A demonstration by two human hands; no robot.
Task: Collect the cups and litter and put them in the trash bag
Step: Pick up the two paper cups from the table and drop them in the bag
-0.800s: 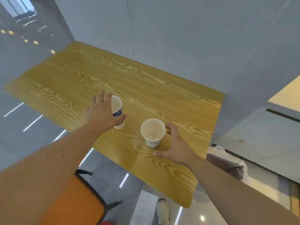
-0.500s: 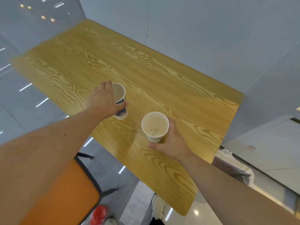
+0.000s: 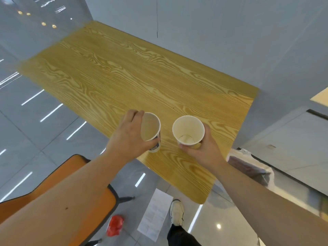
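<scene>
Two paper cups are held over the near edge of the wooden table (image 3: 134, 77). My left hand (image 3: 130, 137) grips a white cup with a blue print (image 3: 150, 129), tilted slightly toward me. My right hand (image 3: 204, 150) is wrapped around a plain white cup (image 3: 188, 129), upright, with a dark ring of residue at its bottom. A clear trash bag (image 3: 248, 164) with dark contents sits on the floor to the right of the table. On the floor near my shoe lie a crumpled red piece of litter (image 3: 115, 226) and a white sheet of paper (image 3: 154, 213).
An orange chair (image 3: 58, 174) stands at the lower left, partly under my left arm. My shoe (image 3: 177, 212) and dark trouser leg are on the glossy grey floor. A grey wall runs along the table's far side.
Both hands have closed on their cups and lifted them toward the near table edge. The camera has tilted down, bringing the red litter, paper and shoe into view.
</scene>
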